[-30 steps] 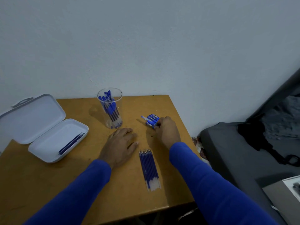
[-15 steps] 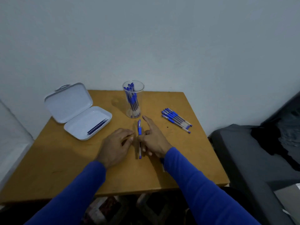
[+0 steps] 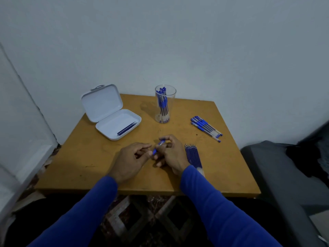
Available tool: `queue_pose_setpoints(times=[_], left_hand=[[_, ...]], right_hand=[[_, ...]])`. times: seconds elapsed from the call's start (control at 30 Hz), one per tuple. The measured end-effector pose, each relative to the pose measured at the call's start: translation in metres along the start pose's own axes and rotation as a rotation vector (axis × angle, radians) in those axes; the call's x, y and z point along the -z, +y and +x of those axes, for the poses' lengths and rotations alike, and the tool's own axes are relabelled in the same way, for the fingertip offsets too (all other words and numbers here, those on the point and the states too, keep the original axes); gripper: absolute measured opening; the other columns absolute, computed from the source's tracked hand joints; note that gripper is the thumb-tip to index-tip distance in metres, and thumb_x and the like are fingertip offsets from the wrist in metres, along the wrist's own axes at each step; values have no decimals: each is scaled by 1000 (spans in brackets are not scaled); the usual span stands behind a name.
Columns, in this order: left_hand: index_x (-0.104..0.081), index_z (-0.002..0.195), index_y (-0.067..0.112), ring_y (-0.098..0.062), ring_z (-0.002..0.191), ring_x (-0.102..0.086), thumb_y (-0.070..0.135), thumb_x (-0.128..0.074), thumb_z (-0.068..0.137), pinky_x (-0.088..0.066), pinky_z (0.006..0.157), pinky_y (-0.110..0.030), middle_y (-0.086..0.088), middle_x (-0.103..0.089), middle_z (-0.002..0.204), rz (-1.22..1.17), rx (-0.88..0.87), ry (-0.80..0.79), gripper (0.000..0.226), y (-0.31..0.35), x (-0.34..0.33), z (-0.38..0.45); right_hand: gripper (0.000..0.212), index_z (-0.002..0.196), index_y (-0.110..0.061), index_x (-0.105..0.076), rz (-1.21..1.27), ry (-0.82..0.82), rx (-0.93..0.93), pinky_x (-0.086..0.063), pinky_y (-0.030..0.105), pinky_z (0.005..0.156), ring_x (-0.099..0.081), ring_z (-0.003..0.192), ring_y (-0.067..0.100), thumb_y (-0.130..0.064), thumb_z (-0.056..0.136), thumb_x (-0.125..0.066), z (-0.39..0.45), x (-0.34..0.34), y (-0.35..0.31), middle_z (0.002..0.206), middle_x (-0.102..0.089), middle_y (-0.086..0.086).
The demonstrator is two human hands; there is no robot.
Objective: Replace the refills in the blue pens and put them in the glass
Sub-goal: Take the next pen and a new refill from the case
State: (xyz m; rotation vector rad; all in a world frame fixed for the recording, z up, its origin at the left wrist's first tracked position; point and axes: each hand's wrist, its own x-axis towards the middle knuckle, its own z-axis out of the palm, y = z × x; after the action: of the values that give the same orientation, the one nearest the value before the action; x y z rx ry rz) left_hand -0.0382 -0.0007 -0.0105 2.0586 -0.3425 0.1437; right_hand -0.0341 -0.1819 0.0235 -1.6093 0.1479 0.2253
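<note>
Both hands are over the middle of the wooden table (image 3: 85, 164), working on one blue pen (image 3: 159, 146). The right hand (image 3: 171, 154) has its grip curled around the pen's far end, thumb and fingers pinching it, and the left hand (image 3: 132, 160) pinches the near end with its fingertips, so both grips are narrow and closed on the same pen. The pen sits tilted between them, near end pointing toward the left hand.

Just right of the right hand there's a row of refills (image 3: 193, 155) lying side by side on the table, partly under the blue sleeve (image 3: 210, 198). Farther right and back is a loose bunch of blue pens (image 3: 206, 128) lying at an angle. The glass (image 3: 165, 104) stands upright near the far edge with several pens standing in it. On the left, a white case (image 3: 114, 114) lies open, lid tipped back, with a couple of dark refills inside its tray along the right side.
</note>
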Motion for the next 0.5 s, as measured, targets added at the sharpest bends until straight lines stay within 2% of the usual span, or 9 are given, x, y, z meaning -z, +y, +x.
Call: queue_pose_setpoints(times=[0.2, 0.33, 0.5], left_hand=[[-71, 121, 31, -8, 85, -63, 33, -78, 86, -57, 78, -27, 14, -69, 93, 15, 90, -85, 36, 0, -3, 1], [-71, 115, 36, 1, 88, -61, 29, -74, 90, -52, 79, -21, 18, -70, 98, 47, 98, -99, 25, -2, -1, 3], [-71, 111, 37, 1, 87, -61, 31, -72, 91, -52, 77, -20, 17, -69, 95, 45, 106, -125, 20, -2, -1, 2]], right_hand=[[17, 115, -9, -62, 27, 39, 19, -52, 28, 44, -59, 52, 20, -9, 99, -65, -1, 6, 1, 78, -67, 16], [24, 118, -7, -63, 88, 14, -12, -51, 24, 45, -59, 51, 17, -7, 95, -68, -2, 8, 3, 77, -68, 14], [23, 116, 2, -63, 144, -65, -24, -55, 25, 50, -66, 64, 19, -5, 94, -68, -2, 14, 5, 82, -71, 17]])
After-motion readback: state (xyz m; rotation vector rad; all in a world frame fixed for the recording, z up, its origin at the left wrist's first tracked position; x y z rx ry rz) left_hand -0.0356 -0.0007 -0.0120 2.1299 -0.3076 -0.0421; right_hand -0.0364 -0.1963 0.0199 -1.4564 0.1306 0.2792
